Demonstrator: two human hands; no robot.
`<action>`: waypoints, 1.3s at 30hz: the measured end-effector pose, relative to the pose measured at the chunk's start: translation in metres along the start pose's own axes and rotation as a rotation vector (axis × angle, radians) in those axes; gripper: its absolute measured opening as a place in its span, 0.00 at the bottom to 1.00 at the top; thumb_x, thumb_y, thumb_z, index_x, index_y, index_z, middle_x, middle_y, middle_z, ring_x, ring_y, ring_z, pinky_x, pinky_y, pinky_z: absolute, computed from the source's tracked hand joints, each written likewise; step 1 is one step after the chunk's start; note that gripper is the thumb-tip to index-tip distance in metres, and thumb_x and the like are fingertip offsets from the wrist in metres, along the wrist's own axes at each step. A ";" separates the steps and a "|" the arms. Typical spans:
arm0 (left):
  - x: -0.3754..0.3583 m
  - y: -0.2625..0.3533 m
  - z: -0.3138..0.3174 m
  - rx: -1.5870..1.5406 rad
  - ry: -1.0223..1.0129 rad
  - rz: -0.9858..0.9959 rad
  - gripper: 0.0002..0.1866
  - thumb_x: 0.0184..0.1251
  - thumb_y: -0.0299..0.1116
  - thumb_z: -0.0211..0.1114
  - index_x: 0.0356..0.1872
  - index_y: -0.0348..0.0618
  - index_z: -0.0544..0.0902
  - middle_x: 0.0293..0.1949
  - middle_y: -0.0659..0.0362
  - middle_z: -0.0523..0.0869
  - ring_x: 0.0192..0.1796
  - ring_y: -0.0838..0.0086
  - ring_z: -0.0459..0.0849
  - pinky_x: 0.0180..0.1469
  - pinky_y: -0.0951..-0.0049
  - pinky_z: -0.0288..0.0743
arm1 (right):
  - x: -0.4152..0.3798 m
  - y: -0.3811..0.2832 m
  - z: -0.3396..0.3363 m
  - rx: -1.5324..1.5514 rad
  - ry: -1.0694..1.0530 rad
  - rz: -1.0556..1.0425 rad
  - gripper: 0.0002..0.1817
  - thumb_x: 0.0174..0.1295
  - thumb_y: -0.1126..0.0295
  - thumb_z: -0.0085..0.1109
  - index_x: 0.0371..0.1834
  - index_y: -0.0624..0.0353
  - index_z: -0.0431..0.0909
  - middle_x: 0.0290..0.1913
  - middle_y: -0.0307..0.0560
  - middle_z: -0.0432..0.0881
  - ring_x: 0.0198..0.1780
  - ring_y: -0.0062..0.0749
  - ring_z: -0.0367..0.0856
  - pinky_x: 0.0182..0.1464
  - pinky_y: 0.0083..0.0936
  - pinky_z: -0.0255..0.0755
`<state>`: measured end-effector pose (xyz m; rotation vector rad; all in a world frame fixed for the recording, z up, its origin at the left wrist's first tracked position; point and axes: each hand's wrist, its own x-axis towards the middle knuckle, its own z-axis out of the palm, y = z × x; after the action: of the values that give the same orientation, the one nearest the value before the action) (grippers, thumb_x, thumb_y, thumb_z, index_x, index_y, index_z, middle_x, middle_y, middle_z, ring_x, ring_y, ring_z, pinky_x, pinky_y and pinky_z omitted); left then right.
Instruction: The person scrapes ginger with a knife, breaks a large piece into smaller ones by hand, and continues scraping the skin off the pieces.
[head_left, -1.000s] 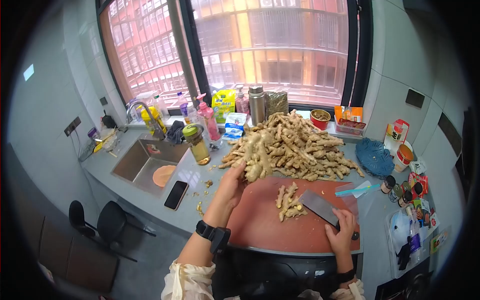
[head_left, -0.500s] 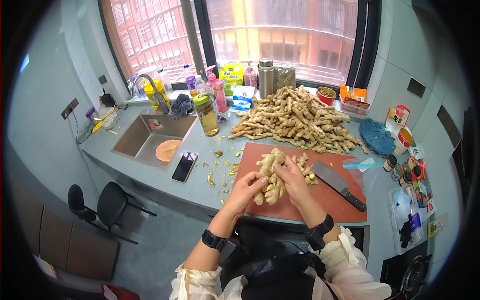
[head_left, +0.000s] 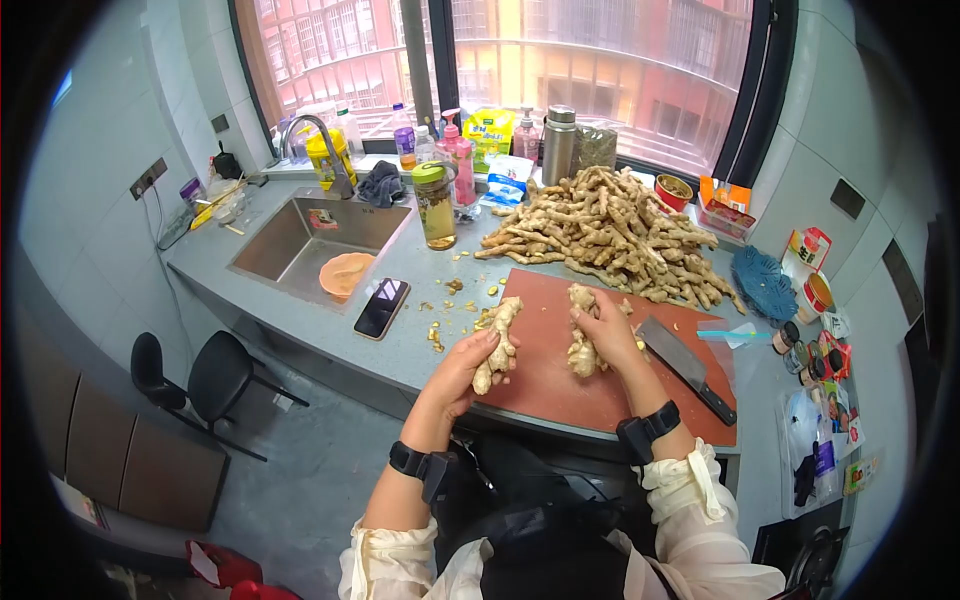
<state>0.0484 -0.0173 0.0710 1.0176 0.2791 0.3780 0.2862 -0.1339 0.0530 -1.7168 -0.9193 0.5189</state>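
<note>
At the red board [head_left: 543,397], we grip one ginger piece [head_left: 502,335] in our left hand [head_left: 466,366] and a second chunk [head_left: 581,355] in our right hand [head_left: 612,332], held apart, both lengthwise away from us, the knife [head_left: 684,364] slanting just beside the right, the nearer hand.

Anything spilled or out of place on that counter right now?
Yes: what look like ginger scraps lie strewn on the counter between the phone and the reddish cutting board; loose off the board, they look like spilled mess.
</note>
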 end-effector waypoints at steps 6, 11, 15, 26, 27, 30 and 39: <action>-0.001 -0.012 -0.007 -0.177 -0.022 0.045 0.22 0.79 0.42 0.49 0.59 0.33 0.75 0.38 0.57 0.82 0.36 0.76 0.82 0.39 0.75 0.80 | -0.003 0.011 0.014 -0.517 0.003 -0.011 0.35 0.58 0.68 0.63 0.70 0.60 0.63 0.54 0.59 0.80 0.53 0.52 0.80 0.55 0.41 0.72; 0.001 -0.018 -0.005 -0.231 0.017 0.131 0.20 0.80 0.39 0.49 0.61 0.34 0.72 0.43 0.57 0.82 0.39 0.76 0.81 0.42 0.75 0.78 | -0.021 0.008 -0.004 -0.767 0.083 -0.266 0.27 0.54 0.75 0.59 0.62 0.55 0.74 0.56 0.51 0.77 0.62 0.49 0.73 0.59 0.39 0.69; 0.000 -0.016 0.005 -0.249 0.143 0.183 0.20 0.78 0.37 0.53 0.64 0.37 0.70 0.49 0.56 0.82 0.46 0.73 0.84 0.48 0.73 0.80 | -0.048 0.004 -0.047 -0.737 0.196 -0.369 0.26 0.52 0.73 0.62 0.59 0.56 0.76 0.56 0.53 0.78 0.59 0.52 0.74 0.60 0.41 0.68; -0.001 -0.028 0.004 -0.348 0.301 0.297 0.18 0.72 0.33 0.63 0.59 0.44 0.74 0.47 0.62 0.84 0.46 0.79 0.83 0.45 0.79 0.77 | -0.145 0.041 -0.143 -0.988 0.238 0.070 0.29 0.48 0.72 0.63 0.59 0.54 0.76 0.53 0.51 0.76 0.58 0.49 0.73 0.60 0.41 0.67; -0.001 -0.031 0.003 -0.347 0.303 0.328 0.17 0.71 0.33 0.63 0.58 0.45 0.74 0.48 0.62 0.84 0.45 0.80 0.83 0.43 0.80 0.76 | -0.149 0.043 -0.144 -0.993 0.213 0.155 0.29 0.46 0.73 0.62 0.58 0.54 0.76 0.52 0.51 0.76 0.57 0.49 0.73 0.60 0.41 0.67; 0.001 -0.039 -0.004 -0.363 0.307 0.368 0.14 0.70 0.32 0.64 0.54 0.44 0.75 0.47 0.60 0.84 0.44 0.79 0.83 0.44 0.79 0.78 | -0.151 0.050 -0.144 -0.976 0.267 0.150 0.29 0.45 0.75 0.61 0.56 0.53 0.76 0.50 0.51 0.76 0.55 0.49 0.74 0.58 0.41 0.68; -0.016 -0.027 0.001 -0.607 0.365 0.352 0.14 0.73 0.34 0.59 0.51 0.35 0.75 0.50 0.48 0.82 0.52 0.59 0.85 0.52 0.62 0.84 | -0.143 0.059 -0.151 -0.944 0.353 0.204 0.22 0.51 0.73 0.58 0.54 0.55 0.77 0.46 0.53 0.77 0.53 0.51 0.77 0.54 0.42 0.71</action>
<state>0.0393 -0.0373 0.0485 0.3884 0.2865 0.9106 0.3275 -0.3452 0.0342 -2.6589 -0.7715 -0.1525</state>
